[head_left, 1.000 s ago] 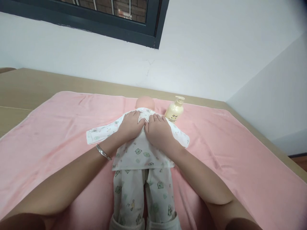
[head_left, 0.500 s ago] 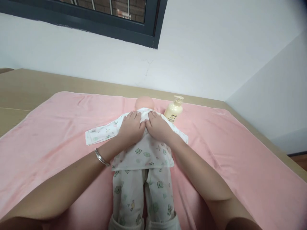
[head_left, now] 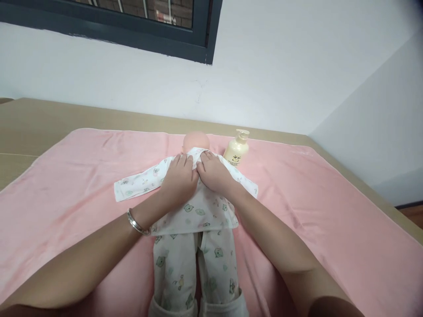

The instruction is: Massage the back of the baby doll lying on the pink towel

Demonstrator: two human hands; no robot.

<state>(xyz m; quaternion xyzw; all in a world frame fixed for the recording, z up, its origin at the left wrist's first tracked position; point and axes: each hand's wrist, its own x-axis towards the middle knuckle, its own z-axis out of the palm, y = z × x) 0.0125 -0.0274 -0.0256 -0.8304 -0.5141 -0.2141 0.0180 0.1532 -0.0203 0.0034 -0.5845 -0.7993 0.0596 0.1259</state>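
Note:
A doll with a smooth pink head (head_left: 196, 140) lies on a pink blanket (head_left: 284, 193). It wears a white printed top (head_left: 198, 213) with its sleeves spread to both sides, and matching trousers (head_left: 176, 264). Both hands rest on the upper part of the top, just below the head, with their thumbs close together. My left hand (head_left: 180, 176), below a silver bangle, lies with its fingers stretched over the cloth. My right hand (head_left: 214, 172) lies beside it, fingers also extended on the cloth near the collar.
A cream pump bottle (head_left: 237, 149) stands on the blanket to the right of the doll's head. Behind the wooden tabletop (head_left: 82, 113) rises a white wall (head_left: 264, 75) with a dark window frame (head_left: 198, 46).
The view has shifted slightly. Both hands remain on the top near the collar, with the right fingers a little closer to its neckline.

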